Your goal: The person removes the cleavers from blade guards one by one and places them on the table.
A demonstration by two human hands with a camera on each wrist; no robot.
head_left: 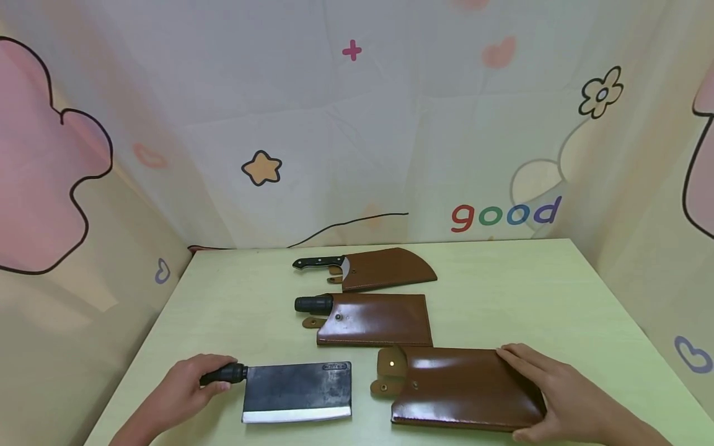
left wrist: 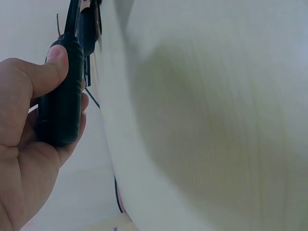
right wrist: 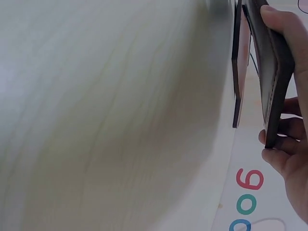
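Observation:
My left hand (head_left: 186, 391) grips the black handle (left wrist: 60, 96) of a cleaver (head_left: 298, 390) at the front left of the table. Its broad dark blade points right, with the bright cutting edge toward me. My right hand (head_left: 563, 393) holds a brown leather knife sheath (head_left: 463, 387) by its right end, the thumb at the near edge and the fingers at the far one. Two tan snap straps (head_left: 387, 388) stick out at the sheath's left, facing the blade tip across a small gap. In the right wrist view the sheath (right wrist: 274, 72) shows edge-on.
Behind these lies a rectangular sheath (head_left: 385, 319) with a black-handled knife in it. Farther back, a curved brown sheath (head_left: 390, 269) holds another knife with a riveted black handle (head_left: 318, 262). Printed cloth (head_left: 362, 124) walls the pale table (head_left: 234, 297) at the back and sides.

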